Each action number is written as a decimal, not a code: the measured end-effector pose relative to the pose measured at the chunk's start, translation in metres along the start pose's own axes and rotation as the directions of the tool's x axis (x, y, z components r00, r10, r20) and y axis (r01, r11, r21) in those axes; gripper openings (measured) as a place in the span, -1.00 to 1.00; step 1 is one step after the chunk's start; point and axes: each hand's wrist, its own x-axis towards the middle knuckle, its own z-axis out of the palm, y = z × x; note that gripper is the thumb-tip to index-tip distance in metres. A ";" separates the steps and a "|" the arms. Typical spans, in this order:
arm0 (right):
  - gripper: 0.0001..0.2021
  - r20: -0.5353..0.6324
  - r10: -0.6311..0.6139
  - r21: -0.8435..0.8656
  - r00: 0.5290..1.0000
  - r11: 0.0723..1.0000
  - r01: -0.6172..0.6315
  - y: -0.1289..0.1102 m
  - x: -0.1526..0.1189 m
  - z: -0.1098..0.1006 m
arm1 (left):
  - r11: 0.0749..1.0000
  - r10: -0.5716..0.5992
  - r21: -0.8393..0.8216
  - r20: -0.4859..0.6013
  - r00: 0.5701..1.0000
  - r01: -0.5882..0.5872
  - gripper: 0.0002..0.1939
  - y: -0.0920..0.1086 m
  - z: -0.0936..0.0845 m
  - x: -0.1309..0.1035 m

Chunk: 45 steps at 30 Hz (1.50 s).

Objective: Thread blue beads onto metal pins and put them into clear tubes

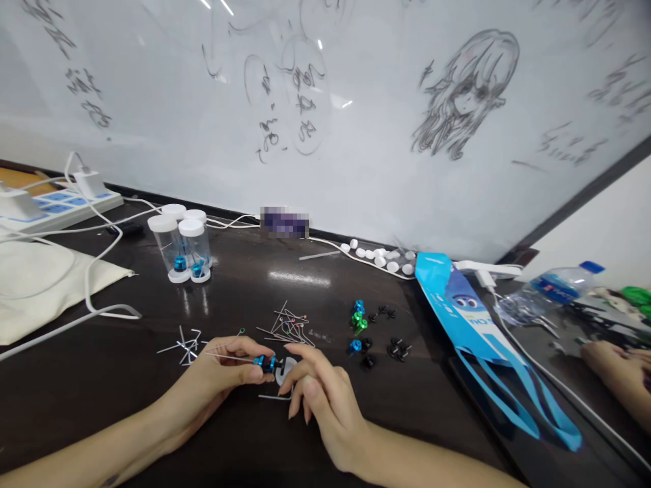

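Observation:
My left hand [231,366] pinches a small blue-and-black metal fitting [264,363] between thumb and fingers. Thin wire runs out behind it across the fingers. At the fitting's right end is a pale disc with a notch [286,372], close against the fingertips of my right hand [323,400]. The right fingers are spread and bent; whether they touch the disc is unclear. Below the disc lies a bent hex key [274,397]. Several more hex keys [187,347] are piled left of my left hand, and a heap of looped wire pins [289,327] lies just beyond both hands.
Clear tubes with white caps [192,244] stand at the back left. Small blue, green and black parts [359,322] lie right of centre. White caps [380,256] line the whiteboard's foot. A blue strapped bag [452,305] and another person's hand [618,373] are at right.

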 end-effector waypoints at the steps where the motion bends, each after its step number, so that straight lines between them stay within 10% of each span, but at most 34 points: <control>1: -0.61 0.000 -0.003 -0.001 1.000 1.000 0.003 0.000 0.000 0.000 | 1.000 0.001 -0.002 0.002 1.000 -0.001 -0.79 0.000 0.000 0.000; 45: -0.62 0.041 0.002 -0.029 0.999 1.000 -0.001 -0.002 0.001 0.000 | 1.000 0.009 0.016 0.036 0.999 -0.009 -0.80 -0.002 -0.003 0.001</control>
